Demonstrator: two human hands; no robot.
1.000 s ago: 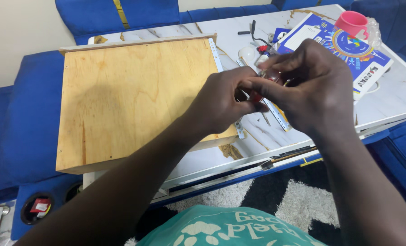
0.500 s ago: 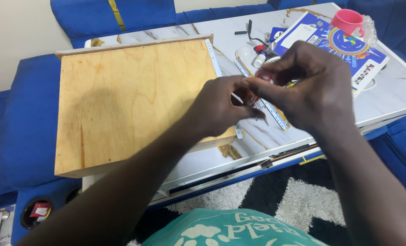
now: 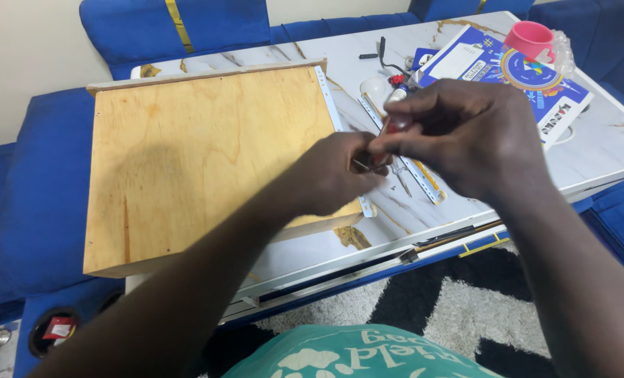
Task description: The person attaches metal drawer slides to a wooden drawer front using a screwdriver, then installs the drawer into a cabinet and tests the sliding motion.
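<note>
Blue upholstered seating rings a white marble-patterned worktop (image 3: pixel 606 150) with gold veins, and a black-and-white rug lies on the floor at six o'clock of it.

Head view: both forearms reach in from the lower edge and meet just right of the frame's middle. The left hand (image 3: pixel 333 175) comes up from seven o'clock, its fingers curled inward and pressed together at the tips, pinching the thin metal end of a small tool. The right hand (image 3: pixel 466 136) comes in from five o'clock, arched over the left, thumb and fingers closed on the red handle of that same tool, a small screwdriver (image 3: pixel 394 124), which sits raised above the worktop between the two hands, with its pale cap pointing toward twelve o'clock. The fingertips of both hands touch or nearly touch around it.

One plywood board (image 3: pixel 200 161) lies flat at nine o'clock of the hands, its right edge under the left hand. One pale perforated metal strip (image 3: pixel 329 105) runs along that right edge of the board, and a second strip (image 3: pixel 417 171) lies slanted on the worktop below the hands. One blue printed booklet (image 3: pixel 536 91) lies at two o'clock, with one pink cup (image 3: pixel 529 38) on it. A few small dark parts (image 3: pixel 382 52) lie at twelve o'clock, too small to tell apart. The person's green printed shirt (image 3: pixel 354 353) shows at six o'clock.
</note>
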